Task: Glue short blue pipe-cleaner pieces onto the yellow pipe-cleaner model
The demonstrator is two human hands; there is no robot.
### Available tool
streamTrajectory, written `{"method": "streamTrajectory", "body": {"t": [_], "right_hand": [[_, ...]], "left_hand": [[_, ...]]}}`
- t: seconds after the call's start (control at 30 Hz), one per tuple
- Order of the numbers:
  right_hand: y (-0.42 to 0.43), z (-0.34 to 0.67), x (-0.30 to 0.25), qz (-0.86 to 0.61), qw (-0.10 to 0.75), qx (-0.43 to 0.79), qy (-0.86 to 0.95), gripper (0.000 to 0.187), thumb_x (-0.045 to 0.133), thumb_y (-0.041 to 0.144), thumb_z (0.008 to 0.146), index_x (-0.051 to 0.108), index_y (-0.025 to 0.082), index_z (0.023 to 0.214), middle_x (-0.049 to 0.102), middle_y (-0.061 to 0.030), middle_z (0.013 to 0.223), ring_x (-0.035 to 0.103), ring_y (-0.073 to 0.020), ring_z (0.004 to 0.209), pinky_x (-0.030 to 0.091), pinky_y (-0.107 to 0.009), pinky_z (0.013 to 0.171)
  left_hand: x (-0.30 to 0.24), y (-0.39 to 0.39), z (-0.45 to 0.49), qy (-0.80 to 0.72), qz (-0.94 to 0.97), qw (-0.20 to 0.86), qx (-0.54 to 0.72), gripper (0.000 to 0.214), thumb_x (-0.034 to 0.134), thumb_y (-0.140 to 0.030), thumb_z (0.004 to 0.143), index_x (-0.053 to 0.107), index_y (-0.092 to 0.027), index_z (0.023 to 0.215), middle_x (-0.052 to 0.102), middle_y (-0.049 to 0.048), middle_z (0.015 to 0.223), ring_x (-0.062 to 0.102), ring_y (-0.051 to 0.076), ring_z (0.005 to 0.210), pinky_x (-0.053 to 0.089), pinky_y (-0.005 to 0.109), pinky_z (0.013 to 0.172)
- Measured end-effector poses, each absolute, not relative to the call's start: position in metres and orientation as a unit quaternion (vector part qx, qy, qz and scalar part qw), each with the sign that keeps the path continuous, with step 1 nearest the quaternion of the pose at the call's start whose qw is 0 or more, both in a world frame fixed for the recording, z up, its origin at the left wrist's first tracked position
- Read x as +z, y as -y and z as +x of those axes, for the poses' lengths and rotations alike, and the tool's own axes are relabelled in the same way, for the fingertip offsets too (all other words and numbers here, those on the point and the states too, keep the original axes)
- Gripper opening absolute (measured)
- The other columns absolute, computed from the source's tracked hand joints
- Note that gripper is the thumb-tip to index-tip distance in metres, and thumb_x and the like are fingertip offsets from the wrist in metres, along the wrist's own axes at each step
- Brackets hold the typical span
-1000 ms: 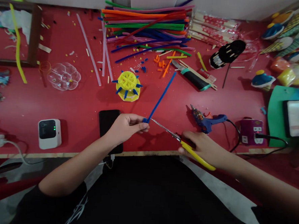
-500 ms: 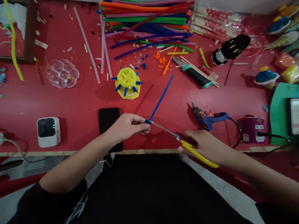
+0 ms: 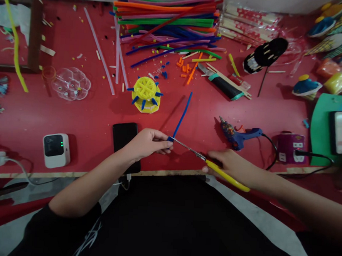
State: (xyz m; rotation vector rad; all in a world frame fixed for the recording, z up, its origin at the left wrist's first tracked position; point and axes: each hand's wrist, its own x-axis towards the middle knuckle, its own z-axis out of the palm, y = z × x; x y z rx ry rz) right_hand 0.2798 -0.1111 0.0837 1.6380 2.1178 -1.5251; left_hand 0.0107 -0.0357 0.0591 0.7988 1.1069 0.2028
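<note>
Blue pipe cleaner (image 3: 183, 114) juts over the red table (image 3: 98, 114), pinched in the fingers of the left hand (image 3: 147, 144); the right hand (image 3: 234, 164) grips yellow-handled scissors (image 3: 215, 168), blades apparently against it near those fingertips. A clean snip wants fingertips clear, blades square.

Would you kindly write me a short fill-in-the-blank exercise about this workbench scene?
1. The person's right hand holds a yellow-handled metal pair of ____.
2. The left hand pinches a thin pipe cleaner whose colour is ____.
3. The round yellow model with blue spikes stands on a smooth tabletop coloured ____.
Missing words: scissors; blue; red.
</note>
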Motion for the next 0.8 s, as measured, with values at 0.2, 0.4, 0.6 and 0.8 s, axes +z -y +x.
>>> {"method": "streamTrajectory", "body": {"t": [0.2,0.4,0.6,0.8], "right_hand": [[0.119,0.274,0.075,0.526,0.012,-0.529,-0.666,0.059,0.048,0.074,0.092,0.053,0.021,0.066,0.052,0.0017,0.058,0.046,-0.0108,0.051,0.031,-0.024,0.045],[0.121,0.282,0.064,0.537,0.060,-0.435,-0.720,0.056,0.049,0.070,0.094,0.058,0.020,0.070,0.058,-0.0001,0.058,0.053,-0.0125,0.050,0.034,-0.025,0.047],[0.124,0.288,0.054,0.526,0.104,-0.169,-0.827,0.043,0.064,0.055,0.091,0.068,0.013,0.101,0.074,-0.0126,0.087,0.070,-0.0233,0.069,0.044,-0.030,0.053],[0.092,0.278,0.068,0.378,0.083,-0.116,-0.915,0.029,0.056,0.038,0.100,0.071,0.015,0.091,0.072,-0.0112,0.090,0.068,-0.0222,0.082,0.050,-0.031,0.070]], "left_hand": [[0.048,0.034,0.005,-0.500,0.374,0.778,0.064,0.003,0.080,-0.017,0.076,0.080,-0.017,0.073,0.078,0.0038,0.065,0.071,0.009,0.056,0.054,0.014,0.053],[0.051,0.031,-0.001,-0.498,0.377,0.777,0.076,0.004,0.081,-0.020,0.075,0.080,-0.019,0.071,0.079,0.0041,0.066,0.070,0.010,0.057,0.055,0.015,0.053],[0.055,0.023,-0.013,-0.515,0.333,0.769,0.179,0.020,0.093,-0.027,0.062,0.079,-0.017,0.074,0.080,0.0038,0.073,0.074,0.012,0.066,0.061,0.020,0.066],[0.051,0.025,-0.009,-0.509,0.318,0.776,0.194,0.025,0.093,-0.031,0.066,0.077,-0.016,0.078,0.082,0.0077,0.091,0.075,0.013,0.073,0.063,0.023,0.072]]}}
